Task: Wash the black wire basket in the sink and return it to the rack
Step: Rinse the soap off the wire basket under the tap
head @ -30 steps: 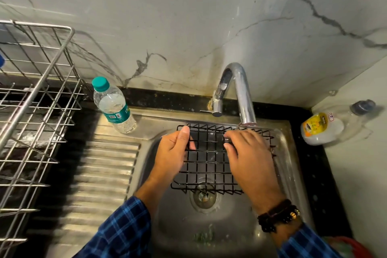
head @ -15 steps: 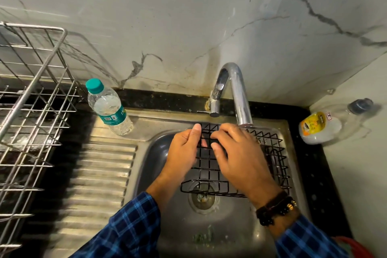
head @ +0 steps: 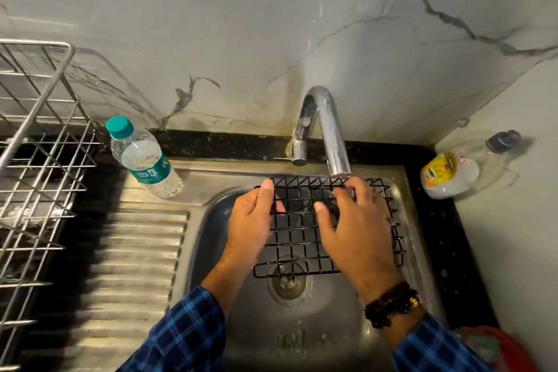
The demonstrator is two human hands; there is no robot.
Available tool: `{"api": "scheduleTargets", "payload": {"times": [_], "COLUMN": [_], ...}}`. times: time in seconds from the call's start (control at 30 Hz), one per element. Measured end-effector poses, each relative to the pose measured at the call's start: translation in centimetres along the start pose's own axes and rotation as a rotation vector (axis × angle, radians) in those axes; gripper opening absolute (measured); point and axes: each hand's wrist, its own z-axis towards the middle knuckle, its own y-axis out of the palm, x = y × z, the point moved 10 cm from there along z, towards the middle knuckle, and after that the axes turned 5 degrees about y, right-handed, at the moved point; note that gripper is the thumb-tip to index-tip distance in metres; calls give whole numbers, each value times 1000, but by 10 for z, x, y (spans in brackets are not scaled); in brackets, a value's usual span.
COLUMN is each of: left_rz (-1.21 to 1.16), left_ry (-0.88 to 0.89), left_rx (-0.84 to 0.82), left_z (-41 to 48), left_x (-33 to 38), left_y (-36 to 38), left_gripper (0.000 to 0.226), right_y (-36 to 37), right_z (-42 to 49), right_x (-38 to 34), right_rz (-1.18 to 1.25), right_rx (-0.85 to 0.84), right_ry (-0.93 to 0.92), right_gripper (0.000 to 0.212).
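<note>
Hanging over the sink [head: 404, 187] under the tap [head: 329, 130], your black wire basket [head: 299, 238] lies flat, long axis left-right. Your left hand [head: 250, 220] clamps its left edge; right hand [head: 353, 229] presses spread fingers [head: 324, 214] onto the mesh.

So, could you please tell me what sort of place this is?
Most likely a home kitchen sink corner: a stainless steel sink with ribbed drainboard, a curved chrome tap against a marble-look wall, and a steel wire dish rack on the black counter.
</note>
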Motion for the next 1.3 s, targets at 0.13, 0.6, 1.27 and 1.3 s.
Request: {"api": "scheduleTargets", "payload": {"times": [0.13,0.6,1.27,1.3], "left_rz": [12,-62,-16,-16], "left_ry": [15,12,16,13], "left_rx": [40,-83,39,40], "left_z": [0,1,4,2], "left_x": [-1,0,0,-1], "left_y": [-12,15,-37,-37], "left_gripper": [55,58,49,48], "right_y": [-2,-7,-6,-7], "right_z": [-5,-3,12,13], "right_x": [-3,-35,19,14], "right_rz": [51,-27,133,154], "right_rx": [24,-35,10,7], "right_ry": [6,-228,-235,-222], "right_gripper": [52,43,29,26]}}
